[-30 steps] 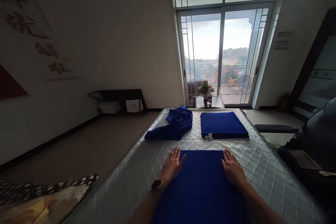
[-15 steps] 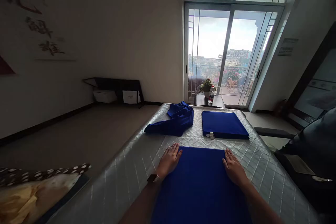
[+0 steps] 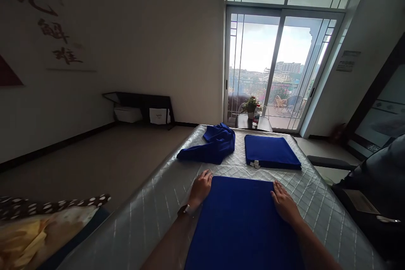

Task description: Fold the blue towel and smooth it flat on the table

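Observation:
A folded blue cloth (image 3: 242, 223) lies flat on the quilted silver mattress cover (image 3: 164, 202) in front of me. At its far left corner is my left hand (image 3: 200, 187), its fingers slightly bent along the edge and a dark band on the wrist. My right hand (image 3: 284, 202) rests at the far right corner, fingers stretched out over the edge. Neither hand grips anything. Beyond them sit a crumpled blue cloth (image 3: 213, 145) on the left and a neatly folded blue stack (image 3: 272, 151) with white tags on the right.
A small dark table (image 3: 253, 123) with a potted plant (image 3: 250, 105) and a bottle (image 3: 256, 114) stands past the bed's far end, before the sliding glass door (image 3: 272, 67). Polka-dot bedding (image 3: 53, 206) lies at lower left. A dark seat (image 3: 354, 211) is at right.
My left hand has moved slightly left, from lying on the cloth's corner to its edge, with the fingers more bent. My right hand stays at the right corner. The view has shifted a little.

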Available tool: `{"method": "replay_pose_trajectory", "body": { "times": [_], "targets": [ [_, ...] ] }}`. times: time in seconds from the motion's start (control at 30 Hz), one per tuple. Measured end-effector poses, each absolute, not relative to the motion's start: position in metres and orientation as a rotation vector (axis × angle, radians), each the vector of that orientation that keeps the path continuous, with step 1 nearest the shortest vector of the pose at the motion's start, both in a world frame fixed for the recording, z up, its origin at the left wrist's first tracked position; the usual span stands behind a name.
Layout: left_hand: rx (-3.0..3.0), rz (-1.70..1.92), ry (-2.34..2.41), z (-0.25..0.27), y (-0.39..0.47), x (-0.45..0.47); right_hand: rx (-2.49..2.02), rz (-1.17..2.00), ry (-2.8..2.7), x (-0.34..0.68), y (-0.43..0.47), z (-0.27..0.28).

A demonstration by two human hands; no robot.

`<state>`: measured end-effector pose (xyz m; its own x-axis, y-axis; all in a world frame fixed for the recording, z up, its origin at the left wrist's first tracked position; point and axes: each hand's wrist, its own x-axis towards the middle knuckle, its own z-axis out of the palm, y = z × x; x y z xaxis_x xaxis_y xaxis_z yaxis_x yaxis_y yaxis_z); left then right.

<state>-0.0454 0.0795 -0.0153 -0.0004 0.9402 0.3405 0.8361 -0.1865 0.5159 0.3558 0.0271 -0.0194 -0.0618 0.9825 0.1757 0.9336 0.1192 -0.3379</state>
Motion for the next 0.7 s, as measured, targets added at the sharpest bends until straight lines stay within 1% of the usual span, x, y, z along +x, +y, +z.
{"method": "replay_pose_trajectory", "body": {
  "times": [0.43,0.57,0.7],
  "targets": [
    [1.866,1.190,1.717,-0.009,0.085,-0.050,-1.722,0.267,-1.822,0.372,0.039,-0.023],
    [1.752,1.241,1.613,-0.006,0.084,-0.048,-1.682,0.260,-1.677,0.375,0.049,-0.025],
    [1.646,1.308,1.488,-0.003,0.083,-0.046,-1.600,0.320,-1.552,0.376,0.053,-0.021]
  ]
}}
